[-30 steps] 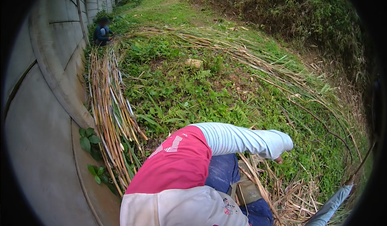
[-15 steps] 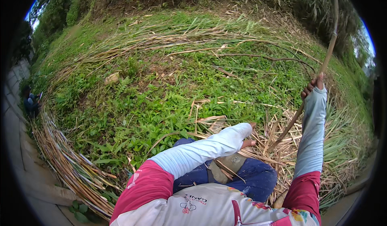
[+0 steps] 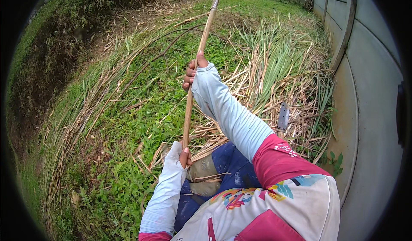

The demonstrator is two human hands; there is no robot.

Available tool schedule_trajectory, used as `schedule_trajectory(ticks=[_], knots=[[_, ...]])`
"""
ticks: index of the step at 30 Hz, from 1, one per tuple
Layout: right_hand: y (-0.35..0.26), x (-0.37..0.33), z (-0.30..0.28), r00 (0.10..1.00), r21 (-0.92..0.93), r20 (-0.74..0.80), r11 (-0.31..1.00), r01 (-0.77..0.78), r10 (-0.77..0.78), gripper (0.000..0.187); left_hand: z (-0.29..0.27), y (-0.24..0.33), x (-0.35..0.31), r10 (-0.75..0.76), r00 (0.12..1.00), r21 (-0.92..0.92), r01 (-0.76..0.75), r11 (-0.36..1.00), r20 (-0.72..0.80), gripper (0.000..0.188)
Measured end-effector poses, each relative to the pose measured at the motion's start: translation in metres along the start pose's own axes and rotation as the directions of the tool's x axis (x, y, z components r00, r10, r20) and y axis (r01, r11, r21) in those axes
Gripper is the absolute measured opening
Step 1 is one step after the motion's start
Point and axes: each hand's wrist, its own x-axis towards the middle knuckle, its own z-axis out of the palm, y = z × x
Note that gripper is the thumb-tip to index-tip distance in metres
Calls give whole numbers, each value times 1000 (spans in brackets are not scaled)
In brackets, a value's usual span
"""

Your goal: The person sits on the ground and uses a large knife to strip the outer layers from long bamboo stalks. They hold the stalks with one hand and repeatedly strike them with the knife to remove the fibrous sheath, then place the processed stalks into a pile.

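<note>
The right hand (image 3: 195, 71) gripped the jointed cane (image 3: 189, 108) higher up, the left hand (image 3: 184, 158) closed round its lower end beside the blue trousers (image 3: 235, 166); keeping that wide spacing probably best steadied its lean.

- Long stalk (image 3: 210, 22): woody, cane-like material; a smooth, matt surface is shown, interrupted by a joint ring.
- Sleeves (image 3: 236, 114): thin knitted cloth, matt, finely ribbed in places and softly creased.
- Shirt (image 3: 268, 198): fabric, smooth and matt, overlaid with printed colour.
- Trousers (image 3: 240, 163): dark blue cloth, matt, marked by pale smears.
- Blade (image 3: 283, 117): flat grey metal, dull-finished.
- Wall (image 3: 371, 86): concrete-like, matt, largely smooth, divided by seams.
- Dry strips (image 3: 238, 86): straw-like plant fibre, rough, matt, frayed.
- Long leaves (image 3: 281, 62): fibrous green blades, matt.
</note>
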Motion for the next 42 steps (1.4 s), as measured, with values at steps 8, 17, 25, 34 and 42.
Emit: schedule_trajectory(ticks=[8, 17, 25, 34, 42], knots=[[36, -12, -243, 823, -58, -566, 998, 6, -38, 48, 35, -121, 9, -145, 958, 224, 89, 970, 246, 31], [70, -72, -357, 634, -161, -773, 976, -143, -34, 20, 73, -72, -38, -523, 773, 135, 512, 848, 360, 22], [91, -64, -373, 710, -262, -700, 952, -160, -73, 23, 38, -63, -77, -456, 833, 81, 455, 887, 315, 17], [92, -136, -208, 887, -860, 379, -454, 232, -264, 74, -42, -70, -98, -401, 916, -206, 389, 898, -16, 42], [131, -167, -58, 744, -668, 387, -391, 633, 545, 32, -39, -39, -147, -265, 920, -396, 137, 908, -289, 45]])
